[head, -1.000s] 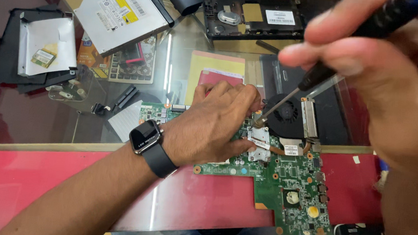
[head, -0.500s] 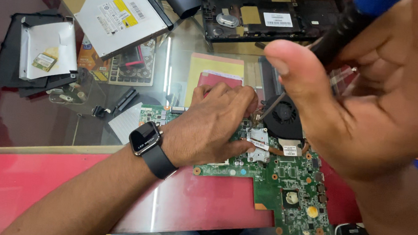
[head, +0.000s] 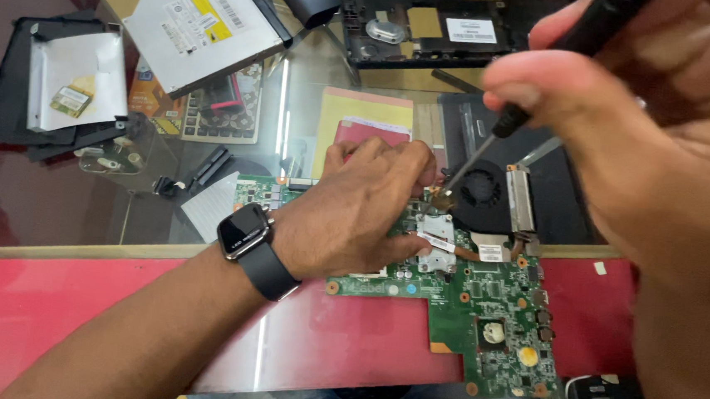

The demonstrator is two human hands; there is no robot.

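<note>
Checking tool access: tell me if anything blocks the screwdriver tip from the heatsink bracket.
Nothing visible does. The screwdriver in the right hand already reaches the heatsink bracket; the left hand rests beside it on the motherboard.

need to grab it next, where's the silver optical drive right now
In the head view the silver optical drive lies at the upper left of the glass table, right of the black tray and behind the left hand.

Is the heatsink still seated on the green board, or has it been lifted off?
Seated. The heatsink lies flat on the green board, the screwdriver tip at its corner, left hand pressing beside it.
</note>
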